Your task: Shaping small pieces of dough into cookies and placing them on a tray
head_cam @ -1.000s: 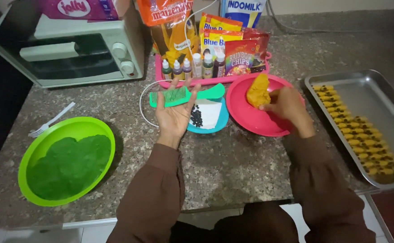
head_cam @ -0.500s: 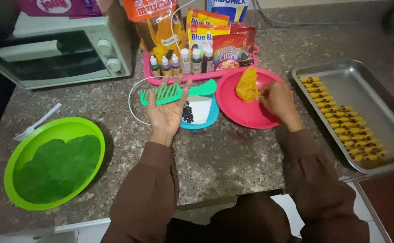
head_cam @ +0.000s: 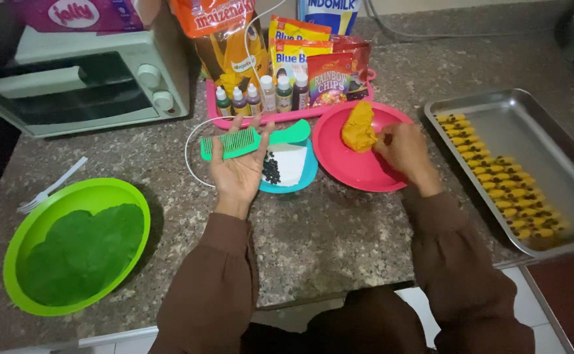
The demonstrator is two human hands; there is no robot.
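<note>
My left hand [head_cam: 238, 169] lies palm up on the stone counter and holds a green comb [head_cam: 255, 139] across its fingers. Beside it sits a small blue plate [head_cam: 300, 177] with white stuff and dark chips. My right hand [head_cam: 405, 152] rests on a pink plate [head_cam: 346, 167], fingers pinched on the edge of an orange dough lump [head_cam: 358, 128].
A metal tray [head_cam: 529, 128] with rows of small orange pieces stands at the right. A green plate [head_cam: 113, 193] of green dough and a white fork [head_cam: 50, 187] are at the left. A toaster oven [head_cam: 90, 78] and a pink tray [head_cam: 280, 118] of dropper bottles and packets stand behind.
Both hands stay in the same places on the comb and the dough; only the camera view has shifted slightly.
</note>
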